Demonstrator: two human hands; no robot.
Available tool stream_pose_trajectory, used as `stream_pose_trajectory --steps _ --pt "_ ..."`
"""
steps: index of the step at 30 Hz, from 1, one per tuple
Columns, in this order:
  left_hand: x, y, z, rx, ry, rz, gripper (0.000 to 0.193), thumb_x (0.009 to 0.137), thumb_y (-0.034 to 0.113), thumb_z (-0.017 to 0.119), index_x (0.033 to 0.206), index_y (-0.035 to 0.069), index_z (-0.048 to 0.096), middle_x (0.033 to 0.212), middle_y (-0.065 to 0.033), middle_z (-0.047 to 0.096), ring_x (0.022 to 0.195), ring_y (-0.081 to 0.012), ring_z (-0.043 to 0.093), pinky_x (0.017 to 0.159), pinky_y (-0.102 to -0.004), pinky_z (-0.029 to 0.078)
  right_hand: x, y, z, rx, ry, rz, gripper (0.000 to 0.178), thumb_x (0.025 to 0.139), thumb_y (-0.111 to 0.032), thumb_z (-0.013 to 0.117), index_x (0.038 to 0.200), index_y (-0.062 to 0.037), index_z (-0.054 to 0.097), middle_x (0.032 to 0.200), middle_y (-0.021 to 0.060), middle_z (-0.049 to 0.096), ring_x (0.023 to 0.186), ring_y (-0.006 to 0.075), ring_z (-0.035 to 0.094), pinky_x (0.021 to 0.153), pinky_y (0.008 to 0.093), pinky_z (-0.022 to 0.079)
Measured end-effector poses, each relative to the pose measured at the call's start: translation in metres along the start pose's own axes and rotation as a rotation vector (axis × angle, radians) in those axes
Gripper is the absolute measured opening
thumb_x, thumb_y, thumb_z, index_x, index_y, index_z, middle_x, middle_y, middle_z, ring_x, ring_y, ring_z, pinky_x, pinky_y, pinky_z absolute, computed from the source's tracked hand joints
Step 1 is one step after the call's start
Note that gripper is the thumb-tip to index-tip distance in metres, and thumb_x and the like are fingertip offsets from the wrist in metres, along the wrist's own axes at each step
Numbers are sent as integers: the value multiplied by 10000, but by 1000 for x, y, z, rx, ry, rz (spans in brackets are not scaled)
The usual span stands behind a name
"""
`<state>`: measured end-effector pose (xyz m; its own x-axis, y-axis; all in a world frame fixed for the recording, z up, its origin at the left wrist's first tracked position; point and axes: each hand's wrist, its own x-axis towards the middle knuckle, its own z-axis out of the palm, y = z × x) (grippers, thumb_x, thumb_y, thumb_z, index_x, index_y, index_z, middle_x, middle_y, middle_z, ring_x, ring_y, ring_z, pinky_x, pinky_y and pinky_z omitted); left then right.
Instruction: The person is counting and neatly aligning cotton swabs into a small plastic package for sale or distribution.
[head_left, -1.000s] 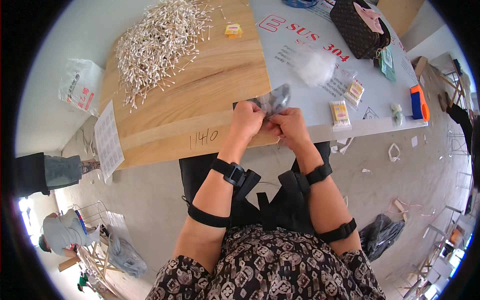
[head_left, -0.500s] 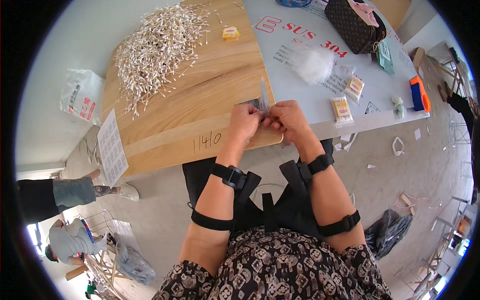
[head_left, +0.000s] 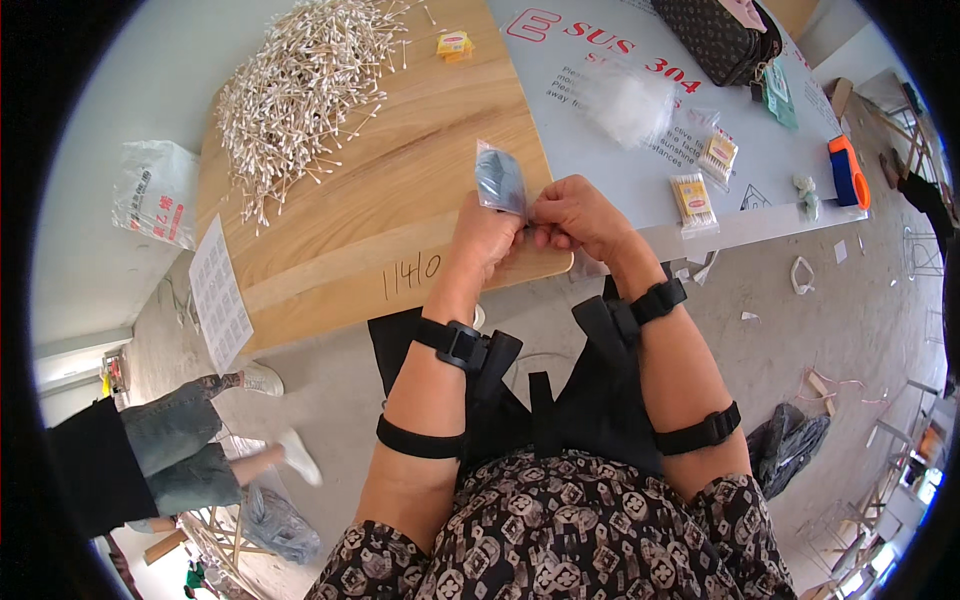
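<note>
My left hand (head_left: 487, 236) is closed on a small clear plastic bag (head_left: 500, 180). The bag stands up above my knuckles, shiny, with a dark blue-grey area showing in or behind it. Close on the right, my right hand (head_left: 582, 216) has its thumb and fingers pinched together near the bag's lower edge; what lies between them is too small to make out. Both hands are over the near right corner of the wooden board (head_left: 440, 170). A large heap of loose cotton swabs (head_left: 300, 90) lies on the board's far left.
Small yellow cards (head_left: 454, 46) lie at the board's far side. On the grey sheet to the right are clear empty bags (head_left: 630, 105), filled swab packets (head_left: 692, 202), an orange-and-blue tape dispenser (head_left: 848, 172) and a brown patterned bag (head_left: 715, 40). A person (head_left: 150, 450) walks at the left.
The bag has turned, its broad face now showing above my left hand. My right hand has moved slightly right and up. The person at the left has stepped nearer.
</note>
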<state>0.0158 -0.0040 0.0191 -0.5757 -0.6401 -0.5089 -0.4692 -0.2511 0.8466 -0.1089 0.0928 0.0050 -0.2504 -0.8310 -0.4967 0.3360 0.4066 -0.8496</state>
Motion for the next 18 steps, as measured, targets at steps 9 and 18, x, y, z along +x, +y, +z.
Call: stream_pose_trajectory --steps 9,18 --pt "-2 5 4 196 -38 17 108 786 89 575 760 -17 577 618 -129 600 510 -223 578 447 -376 416 2 3 3 -115 91 -55 158 817 -89 611 704 22 613 581 68 595 434 96 517 400 240 390" --pt "8 -6 6 607 56 354 200 779 145 598 821 -33 679 775 -236 661 717 -325 663 689 -403 513 -15 27 2 -114 366 -266 151 757 -98 636 756 53 622 590 87 585 462 156 531 445 309 413"
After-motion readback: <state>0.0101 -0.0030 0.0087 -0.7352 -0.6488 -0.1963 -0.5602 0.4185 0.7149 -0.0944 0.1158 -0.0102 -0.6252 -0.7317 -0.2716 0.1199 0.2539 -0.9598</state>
